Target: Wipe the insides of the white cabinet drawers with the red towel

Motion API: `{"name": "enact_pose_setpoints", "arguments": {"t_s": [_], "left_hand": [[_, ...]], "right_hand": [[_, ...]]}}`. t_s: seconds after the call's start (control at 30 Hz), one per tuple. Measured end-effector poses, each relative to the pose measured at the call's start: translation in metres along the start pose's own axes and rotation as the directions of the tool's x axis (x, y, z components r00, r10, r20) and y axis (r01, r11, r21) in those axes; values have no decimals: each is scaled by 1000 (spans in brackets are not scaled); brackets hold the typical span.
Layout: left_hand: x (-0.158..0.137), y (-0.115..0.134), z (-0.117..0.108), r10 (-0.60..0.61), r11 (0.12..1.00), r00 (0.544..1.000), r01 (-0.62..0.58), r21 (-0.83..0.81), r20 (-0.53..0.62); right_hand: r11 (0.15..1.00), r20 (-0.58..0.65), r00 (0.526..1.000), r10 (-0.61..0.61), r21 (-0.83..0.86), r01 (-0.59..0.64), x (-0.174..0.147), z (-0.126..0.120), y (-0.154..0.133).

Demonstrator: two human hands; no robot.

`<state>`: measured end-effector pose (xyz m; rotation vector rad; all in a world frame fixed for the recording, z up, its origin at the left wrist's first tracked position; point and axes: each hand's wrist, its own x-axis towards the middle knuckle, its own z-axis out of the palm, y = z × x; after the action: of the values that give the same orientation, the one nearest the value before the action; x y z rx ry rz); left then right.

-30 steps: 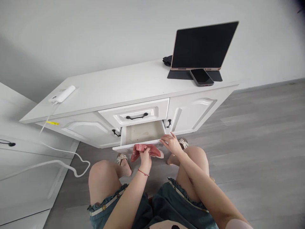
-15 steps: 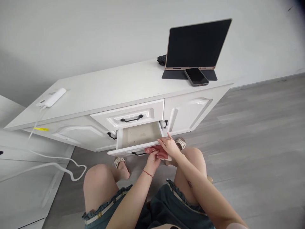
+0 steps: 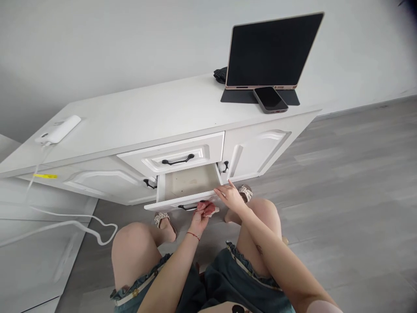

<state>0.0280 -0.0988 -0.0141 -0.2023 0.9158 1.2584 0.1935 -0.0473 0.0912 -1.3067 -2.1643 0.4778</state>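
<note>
The red cloth (image 3: 210, 210) looks smaller than a moment ago, bunched just below the front edge of the open lower drawer (image 3: 189, 182). Her left hand (image 3: 199, 218) is closed around it (fingers curled tight), while the right hand (image 3: 232, 198) rests half open on the drawer's front corner, touching the cloth's edge. The drawer has slid further out; the folding seems nearly finished.

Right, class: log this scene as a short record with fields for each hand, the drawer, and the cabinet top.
left hand: holds folded red cloth below drawer front
right hand: on the cloth, at the drawer's front edge
lower drawer: pulled open, looks bare inside
upper drawer: shut
cabinet top: tablet, phone, white power bank
</note>
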Motion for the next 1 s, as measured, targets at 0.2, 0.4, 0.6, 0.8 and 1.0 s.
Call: {"name": "enact_pose_setpoints", "arguments": {"t_s": [0.2, 0.4, 0.6, 0.8, 1.0], "left_hand": [[-9, 25, -17, 111, 988, 987, -122, -90, -120], [-32, 75, -35, 194, 964, 959, -225, -140, -204], [-58, 98, -17, 182, 973, 957, -208, -100, -225], [-85, 83, 30, 163, 982, 983, -170, -81, -88], [-90, 72, 57, 169, 981, 980, -178, -78, -107]], "right_hand": [[1000, 5, 1000, 27, 9, -27, -1, 1, 0], [1000, 2, 1000, 28, -9, -28, -1, 2, -2], [999, -18, 999, 33, 18, -33, -1, 5, 0], [999, -35, 999, 36, -14, -37, 1, 8, 0], [999, -46, 998, 35, -25, -36, 1, 7, -3]]}}
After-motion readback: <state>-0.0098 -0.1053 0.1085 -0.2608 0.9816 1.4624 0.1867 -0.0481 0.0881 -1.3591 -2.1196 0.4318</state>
